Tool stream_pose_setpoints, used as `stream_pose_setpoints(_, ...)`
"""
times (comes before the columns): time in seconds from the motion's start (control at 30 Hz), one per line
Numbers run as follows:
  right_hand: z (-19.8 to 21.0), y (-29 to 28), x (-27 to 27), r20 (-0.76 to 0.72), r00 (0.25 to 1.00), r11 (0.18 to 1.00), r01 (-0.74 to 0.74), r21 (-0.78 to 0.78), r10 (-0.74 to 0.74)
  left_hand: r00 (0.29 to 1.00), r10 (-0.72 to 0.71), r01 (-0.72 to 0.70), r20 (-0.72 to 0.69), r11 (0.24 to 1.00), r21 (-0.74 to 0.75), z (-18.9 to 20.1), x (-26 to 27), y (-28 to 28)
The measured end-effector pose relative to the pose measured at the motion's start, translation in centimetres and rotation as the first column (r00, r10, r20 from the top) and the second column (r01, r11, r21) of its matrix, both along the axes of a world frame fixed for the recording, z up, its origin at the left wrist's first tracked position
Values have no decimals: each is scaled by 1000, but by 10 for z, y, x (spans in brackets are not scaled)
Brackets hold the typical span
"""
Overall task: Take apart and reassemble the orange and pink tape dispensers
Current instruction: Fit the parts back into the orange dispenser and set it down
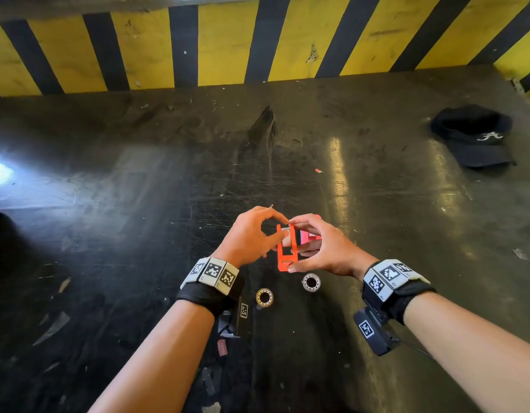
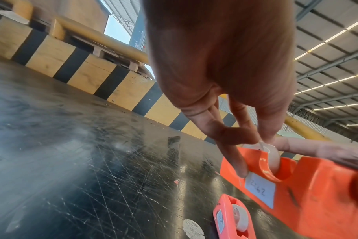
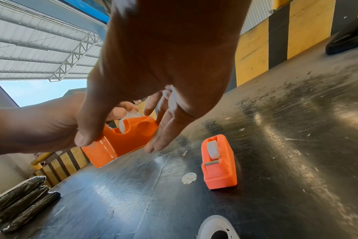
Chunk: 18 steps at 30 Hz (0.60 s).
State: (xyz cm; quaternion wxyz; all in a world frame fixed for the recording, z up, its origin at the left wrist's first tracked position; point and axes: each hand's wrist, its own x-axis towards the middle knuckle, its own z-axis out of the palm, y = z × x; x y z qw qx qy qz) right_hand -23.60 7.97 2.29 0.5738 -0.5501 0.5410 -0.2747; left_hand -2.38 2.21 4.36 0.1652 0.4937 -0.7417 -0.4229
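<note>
Both hands hold the orange tape dispenser (image 1: pixel 285 251) just above the dark table. My right hand (image 1: pixel 305 248) grips its body (image 3: pixel 129 137), thumb at the near end and fingers along the far side. My left hand (image 1: pixel 280 231) pinches the white tape roll (image 2: pixel 271 155) sitting in the dispenser's slot (image 2: pixel 317 186), with one finger pressed on the side by the label. The pink dispenser (image 1: pixel 310 235) lies on the table just beyond, a roll inside it (image 3: pixel 219 161). It also shows in the left wrist view (image 2: pixel 233 218).
Two loose tape rolls (image 1: pixel 264 297) (image 1: pixel 311 282) lie on the table (image 1: pixel 138 204) near my wrists. A round white sticker (image 3: pixel 189 177) is stuck beside the pink dispenser. A black cap (image 1: pixel 472 135) lies far right. A yellow-and-black striped wall (image 1: pixel 228 46) borders the far edge.
</note>
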Motion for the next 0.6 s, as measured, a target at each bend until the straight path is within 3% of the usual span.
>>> stream_pose_setpoints(0.6, -14, -4, -3, -54, 999, 1000, -3, -7, 2, 996, -30, 28, 90, 999, 20, -8, -6, 2)
